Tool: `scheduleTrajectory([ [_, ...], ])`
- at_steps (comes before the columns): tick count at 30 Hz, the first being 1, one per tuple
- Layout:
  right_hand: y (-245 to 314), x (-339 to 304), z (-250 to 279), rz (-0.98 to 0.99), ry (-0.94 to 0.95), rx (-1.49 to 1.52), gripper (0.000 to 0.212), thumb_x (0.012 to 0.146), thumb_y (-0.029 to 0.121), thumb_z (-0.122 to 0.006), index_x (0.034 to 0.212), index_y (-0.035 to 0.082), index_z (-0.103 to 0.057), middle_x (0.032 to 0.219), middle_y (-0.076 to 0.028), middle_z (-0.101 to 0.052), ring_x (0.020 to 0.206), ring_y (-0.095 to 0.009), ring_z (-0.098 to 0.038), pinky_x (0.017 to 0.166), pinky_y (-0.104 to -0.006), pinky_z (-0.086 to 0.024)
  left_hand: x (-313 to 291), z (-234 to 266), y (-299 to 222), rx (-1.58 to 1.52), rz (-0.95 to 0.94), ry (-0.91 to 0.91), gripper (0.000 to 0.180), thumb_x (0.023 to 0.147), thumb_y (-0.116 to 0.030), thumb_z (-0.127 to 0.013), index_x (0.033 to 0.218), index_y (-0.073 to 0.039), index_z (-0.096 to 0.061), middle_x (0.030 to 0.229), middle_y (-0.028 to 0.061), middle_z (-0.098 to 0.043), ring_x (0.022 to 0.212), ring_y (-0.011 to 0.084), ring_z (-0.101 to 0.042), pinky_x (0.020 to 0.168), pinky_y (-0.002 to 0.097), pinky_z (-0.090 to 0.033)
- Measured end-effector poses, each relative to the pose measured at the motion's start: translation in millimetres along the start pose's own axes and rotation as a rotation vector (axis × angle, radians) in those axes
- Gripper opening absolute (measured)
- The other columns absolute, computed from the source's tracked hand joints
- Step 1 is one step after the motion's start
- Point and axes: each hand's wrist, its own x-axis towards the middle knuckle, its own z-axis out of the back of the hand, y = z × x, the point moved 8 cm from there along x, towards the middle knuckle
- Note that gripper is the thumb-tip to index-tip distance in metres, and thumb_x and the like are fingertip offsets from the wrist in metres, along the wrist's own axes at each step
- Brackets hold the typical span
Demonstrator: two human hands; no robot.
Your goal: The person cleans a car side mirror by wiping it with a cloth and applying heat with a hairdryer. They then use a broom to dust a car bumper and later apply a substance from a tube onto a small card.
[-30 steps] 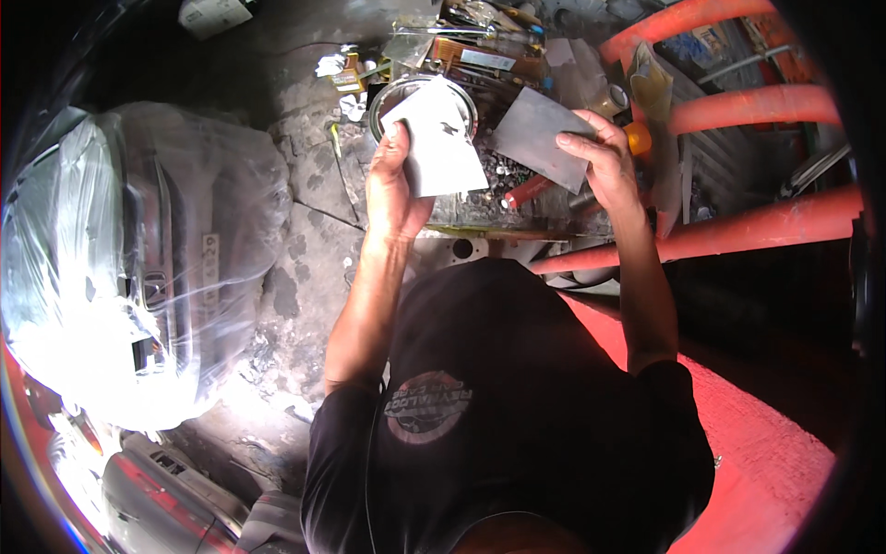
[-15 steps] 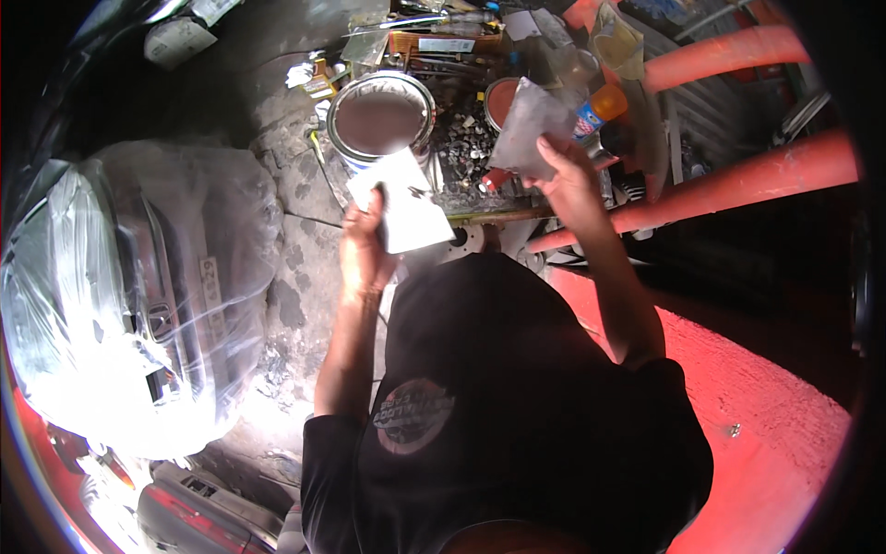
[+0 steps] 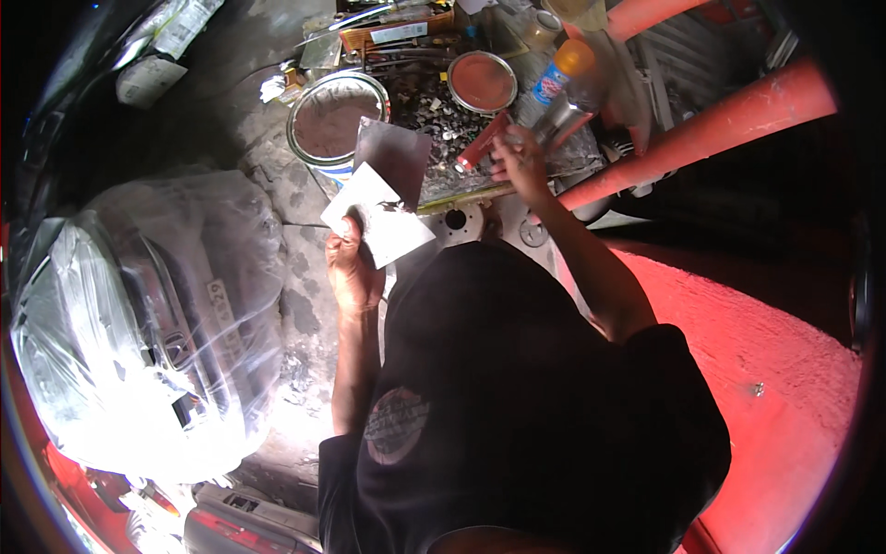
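Note:
My left hand (image 3: 355,272) is closed on two thin flat square plates, its thumb across the lower one. The nearer, a white plate (image 3: 374,222), shines brightly and has a dark smear near its upper right edge. Overlapping behind it is a grey plate (image 3: 401,152). My right hand (image 3: 521,166) is over the bench with bent fingers apart, right beside a red tube (image 3: 482,145) with a pale cap. Whether the fingertips touch the tube, I cannot tell. A large open can (image 3: 300,138) of brownish-grey paste stands behind the plates.
A smaller round tin (image 3: 482,83) of reddish stuff and an orange-capped bottle (image 3: 563,74) stand on the cluttered bench. Tools lie in a box (image 3: 397,35) farther back. A red pipe (image 3: 711,134) slants in at right. A plastic-covered car (image 3: 148,314) is at left.
The grey plate has passed from my right hand to my left, beside the white one. My emptied right hand has moved down to the red tube. The view has shifted slightly.

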Motion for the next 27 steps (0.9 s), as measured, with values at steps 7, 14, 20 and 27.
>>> scheduleTrajectory([
  [7, -36, 59, 0, -0.055, -0.294, -0.467, 0.082, 0.082, 0.039, -0.082, 0.141, 0.002, -0.037, 0.098, -0.015, -0.068, 0.067, -0.019, -0.068, 0.050, -0.0325, -0.057, -9, -1, -29, 0.027, -0.042, 0.014, 0.034, 0.098, -0.025, -0.071, 0.121, -0.002, -0.068, 0.120, 0.0083, -0.071, 0.110, 0.0197, -0.066, 0.100, 0.0375, -0.051],
  [14, -59, 63, 1, -0.093, -0.350, -0.033, 0.082, 0.076, 0.019, -0.082, 0.141, -0.001, -0.037, 0.112, -0.017, -0.067, 0.100, -0.033, -0.069, 0.088, -0.0423, -0.055, -5, 14, -49, 0.050, -0.063, -0.012, 0.030, 0.097, -0.025, -0.071, 0.119, -0.005, -0.068, 0.120, 0.0066, -0.071, 0.111, 0.0192, -0.066, 0.100, 0.0387, -0.051],
  [20, 11, 12, -23, 0.233, -0.103, 0.091, 0.067, 0.078, 0.014, -0.080, 0.136, 0.002, -0.049, 0.104, -0.011, -0.070, 0.094, -0.022, -0.069, 0.085, -0.0340, -0.054, -3, 14, -65, 0.003, -0.096, -0.028, 0.032, 0.098, -0.025, -0.071, 0.120, -0.002, -0.068, 0.117, 0.0094, -0.072, 0.105, 0.0214, -0.068, 0.097, 0.0400, -0.054],
  [27, 129, -57, -61, 0.162, 0.279, 0.172, 0.036, 0.088, 0.009, -0.064, 0.123, 0.000, -0.061, 0.103, -0.010, -0.065, 0.095, -0.019, -0.064, 0.086, -0.0344, -0.051, 9, 3, -63, 0.010, -0.121, -0.057, 0.035, 0.097, -0.030, -0.071, 0.118, -0.002, -0.066, 0.110, 0.0106, -0.073, 0.088, 0.0233, -0.073, 0.065, 0.0392, -0.062],
])
